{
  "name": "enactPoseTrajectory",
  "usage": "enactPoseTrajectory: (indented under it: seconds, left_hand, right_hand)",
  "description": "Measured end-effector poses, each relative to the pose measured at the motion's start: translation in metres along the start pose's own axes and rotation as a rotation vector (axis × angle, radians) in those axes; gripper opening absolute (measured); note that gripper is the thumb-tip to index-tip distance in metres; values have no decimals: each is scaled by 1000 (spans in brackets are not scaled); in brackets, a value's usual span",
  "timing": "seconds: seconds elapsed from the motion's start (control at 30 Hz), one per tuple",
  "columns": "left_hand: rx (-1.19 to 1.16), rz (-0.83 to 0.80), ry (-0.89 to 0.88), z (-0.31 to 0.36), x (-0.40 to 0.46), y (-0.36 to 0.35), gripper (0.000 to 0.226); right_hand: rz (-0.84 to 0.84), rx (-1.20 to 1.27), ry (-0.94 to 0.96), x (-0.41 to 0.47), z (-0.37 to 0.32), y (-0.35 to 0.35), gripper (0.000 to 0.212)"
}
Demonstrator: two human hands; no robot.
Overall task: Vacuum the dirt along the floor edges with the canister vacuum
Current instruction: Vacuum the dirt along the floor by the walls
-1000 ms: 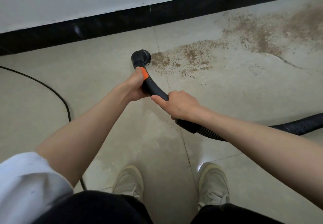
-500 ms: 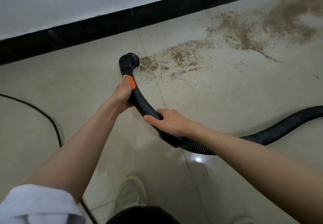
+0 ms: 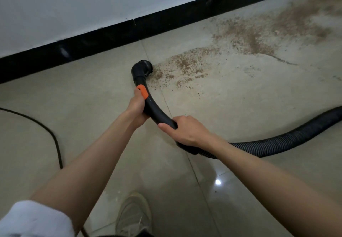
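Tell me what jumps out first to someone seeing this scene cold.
The brown dirt spread over the pale tile floor, thickest toward the upper right near the black baseboard. Next, the black vacuum nozzle at the dirt's left edge, its curved handle gripped by the left hand beside an orange slider and by the right hand nearer the ribbed hose.

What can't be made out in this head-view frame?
- Canister vacuum: out of frame; the ribbed hose runs off the right edge.
- Brush nozzle opening: faces away, so floor contact is unclear.
- Dirt: its spread is cut off at the upper right.
- Power cord: both ends leave the frame.
- Handle under the left hand and right hand: covered.
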State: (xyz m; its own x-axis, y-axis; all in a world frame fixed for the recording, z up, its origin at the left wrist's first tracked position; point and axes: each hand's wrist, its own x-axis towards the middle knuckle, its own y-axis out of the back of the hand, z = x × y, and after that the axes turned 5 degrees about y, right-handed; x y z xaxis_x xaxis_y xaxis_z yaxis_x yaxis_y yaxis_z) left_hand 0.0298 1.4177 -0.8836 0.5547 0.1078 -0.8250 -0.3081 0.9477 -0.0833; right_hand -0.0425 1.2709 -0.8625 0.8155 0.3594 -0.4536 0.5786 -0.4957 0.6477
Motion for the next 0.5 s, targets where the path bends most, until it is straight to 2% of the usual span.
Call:
enactPoseTrajectory:
  seconds: [0.2, 0.4, 0.5]
  left_hand:
    - [34, 4, -19, -15, -7, -24, 59]
    - [3, -209, 84, -15, -7, -45, 69]
    - [-9, -189, 93, -10, -6, -61, 69]
  right_hand:
    - [27, 18, -16, -1, 13, 11, 51]
    - [51, 65, -64, -1, 31, 28, 55]
    - [57, 58, -69, 3, 40, 38, 57]
